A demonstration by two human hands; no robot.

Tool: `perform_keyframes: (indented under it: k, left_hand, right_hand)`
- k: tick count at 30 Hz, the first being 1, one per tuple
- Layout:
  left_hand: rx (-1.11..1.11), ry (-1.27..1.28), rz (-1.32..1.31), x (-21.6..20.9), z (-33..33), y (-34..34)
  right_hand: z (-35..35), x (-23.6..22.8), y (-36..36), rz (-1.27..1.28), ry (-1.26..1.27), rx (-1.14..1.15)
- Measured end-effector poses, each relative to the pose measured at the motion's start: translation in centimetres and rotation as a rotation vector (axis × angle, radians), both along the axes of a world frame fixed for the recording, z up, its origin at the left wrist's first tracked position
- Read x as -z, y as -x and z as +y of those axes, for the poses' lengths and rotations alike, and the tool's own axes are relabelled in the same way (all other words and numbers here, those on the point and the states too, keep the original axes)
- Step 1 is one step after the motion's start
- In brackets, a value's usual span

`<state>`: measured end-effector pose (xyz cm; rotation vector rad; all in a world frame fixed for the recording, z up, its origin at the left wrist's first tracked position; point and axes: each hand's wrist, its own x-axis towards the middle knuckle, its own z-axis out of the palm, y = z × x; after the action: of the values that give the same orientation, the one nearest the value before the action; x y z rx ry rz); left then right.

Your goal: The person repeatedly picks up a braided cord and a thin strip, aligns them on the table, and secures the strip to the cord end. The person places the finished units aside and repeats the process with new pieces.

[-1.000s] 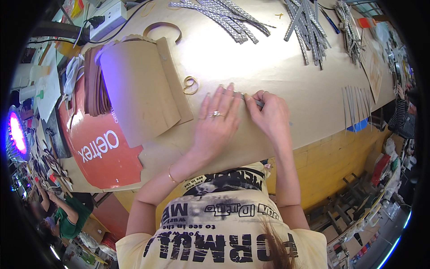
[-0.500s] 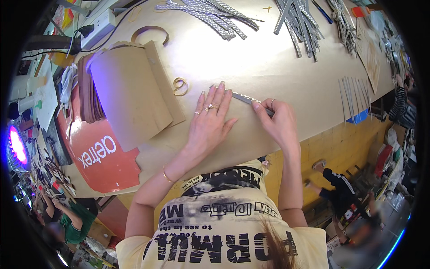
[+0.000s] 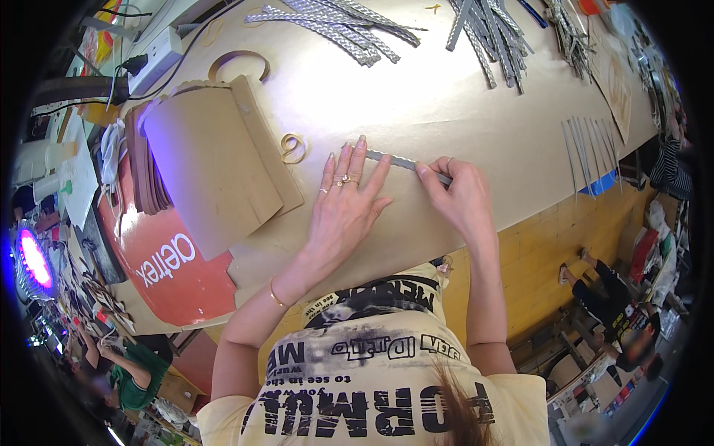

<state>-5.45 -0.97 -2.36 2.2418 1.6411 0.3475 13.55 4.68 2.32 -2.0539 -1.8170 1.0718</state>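
A narrow grey strip with a braided pale edge [image 3: 401, 161] lies across the brown-covered table in front of me. My left hand [image 3: 346, 204] rests flat over its left end, fingers spread and pressing down on it. The thumb and fingers of my right hand [image 3: 462, 195] are closed on the strip's right part, and its far right end is hidden under that hand. Just left of my left hand lies a small coil of tan band [image 3: 293, 149].
Stacked brown sheets [image 3: 212, 163] stand at left on a red board [image 3: 167, 267]. Silvery braided strips [image 3: 335, 30] and grey strips [image 3: 491, 37] lie at the back. Thin strips [image 3: 587, 152] sit near the right edge. A white power strip [image 3: 158, 56] is at far left.
My left hand's index finger has spread away from the others, and more of the strip shows. The right hand still grips it. A person in the right background has moved.
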Motion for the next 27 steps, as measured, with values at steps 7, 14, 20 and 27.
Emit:
perform_keyframes:
  k: [7, 14, 20, 27]
  left_hand:
    - [0.018, -0.003, 0.097, -0.3, 0.1, -1.3]
    - [-0.02, 0.04, 0.108, -1.1, 0.0, -2.5]
    - [0.011, 0.075, 0.009, -1.4, 0.0, -2.7]
    - [0.119, 0.163, -0.091, -1.1, 0.6, -2.7]
  right_hand:
    - [-0.2, 0.4, 0.2, -0.032, -0.043, -0.006]
    - [-0.5, -0.2, -2.4, -0.133, 0.048, 0.07]
    - [-2.1, 0.2, -4.7, 0.097, -0.003, 0.182]
    - [-2.9, 0.1, -4.8, 0.123, -0.046, 0.16]
